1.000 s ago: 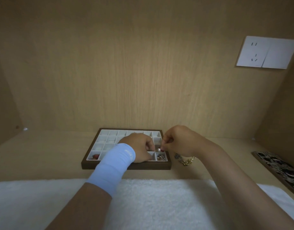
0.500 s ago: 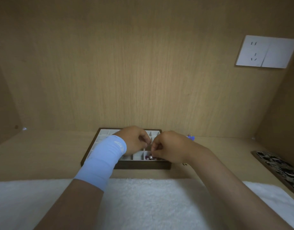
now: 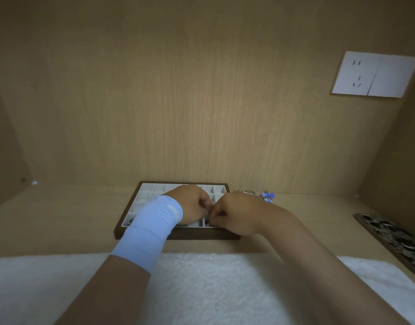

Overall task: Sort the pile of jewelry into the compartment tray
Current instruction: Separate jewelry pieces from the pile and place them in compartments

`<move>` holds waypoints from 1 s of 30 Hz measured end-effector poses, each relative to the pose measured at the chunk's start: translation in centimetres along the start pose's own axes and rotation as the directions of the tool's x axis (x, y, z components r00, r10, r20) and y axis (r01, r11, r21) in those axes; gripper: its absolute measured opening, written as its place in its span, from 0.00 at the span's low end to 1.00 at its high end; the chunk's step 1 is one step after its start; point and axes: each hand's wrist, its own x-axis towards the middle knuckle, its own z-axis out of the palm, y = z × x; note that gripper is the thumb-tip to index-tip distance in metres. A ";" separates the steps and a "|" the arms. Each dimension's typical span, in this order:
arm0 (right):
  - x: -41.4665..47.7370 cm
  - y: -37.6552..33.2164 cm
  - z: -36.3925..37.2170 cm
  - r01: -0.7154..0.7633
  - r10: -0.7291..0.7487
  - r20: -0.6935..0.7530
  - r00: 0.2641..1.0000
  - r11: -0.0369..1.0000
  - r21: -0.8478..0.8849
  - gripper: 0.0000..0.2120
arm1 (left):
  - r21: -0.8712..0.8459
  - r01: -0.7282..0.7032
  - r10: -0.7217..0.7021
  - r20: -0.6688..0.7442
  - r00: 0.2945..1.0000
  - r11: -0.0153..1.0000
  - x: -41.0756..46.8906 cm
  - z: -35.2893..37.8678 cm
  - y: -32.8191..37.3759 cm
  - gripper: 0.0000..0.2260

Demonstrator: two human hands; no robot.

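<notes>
The left hand and right hand meet with fingers curled over the compartment tray; whether they pinch a piece cannot be determined. The jewelry pile lies just beyond the right hand. Risk: a small piece slips into the wrong compartment.

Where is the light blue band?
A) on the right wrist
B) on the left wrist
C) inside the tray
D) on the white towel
B: the light blue band wraps the arm just behind the left hand, which is over the compartment tray.
</notes>
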 end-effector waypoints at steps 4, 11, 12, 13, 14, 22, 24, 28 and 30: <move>0.3 0.4 0.4 -0.008 0.009 -0.019 1.000 0.999 0.052 0.11 | 0.027 -0.003 0.004 -0.042 0.999 1.000 0.3 0.5 0.0 0.07; -0.3 3.8 -1.3 -0.050 0.153 -0.256 0.954 0.928 0.368 0.07 | 0.000 -0.069 0.067 -0.188 0.980 0.998 0.9 1.6 0.5 0.09; -0.4 5.2 -1.6 -0.093 0.213 -0.307 0.928 0.927 0.363 0.07 | -0.018 -0.089 0.083 -0.214 0.973 0.996 0.9 1.8 0.8 0.08; -0.6 6.7 -1.8 -0.154 0.280 -0.345 0.896 0.924 0.351 0.06 | -0.036 -0.110 0.099 -0.232 0.968 0.993 1.0 2.0 1.1 0.08; -0.9 8.1 -1.8 -0.223 0.346 -0.369 0.863 0.915 0.337 0.06 | -0.053 -0.129 0.113 -0.244 0.963 0.990 1.2 2.2 1.5 0.08; -1.8 13.1 1.2 -0.414 0.467 -0.360 0.808 0.884 0.216 0.12 | -0.013 -0.207 0.200 -0.213 0.956 0.978 5.2 4.8 6.3 0.13; -1.6 13.3 1.4 -0.393 0.448 -0.350 0.823 0.893 0.220 0.11 | 0.062 -0.220 0.228 -0.177 0.958 0.974 6.3 5.6 7.4 0.14; -1.3 13.6 1.6 -0.384 0.446 -0.352 0.823 0.893 0.234 0.09 | 0.227 -0.227 0.252 -0.089 0.964 0.947 7.5 7.1 7.9 0.16; -1.2 13.8 1.4 -0.400 0.471 -0.358 0.806 0.880 0.256 0.08 | 0.293 -0.240 0.267 -0.055 0.962 0.925 7.6 7.5 7.6 0.19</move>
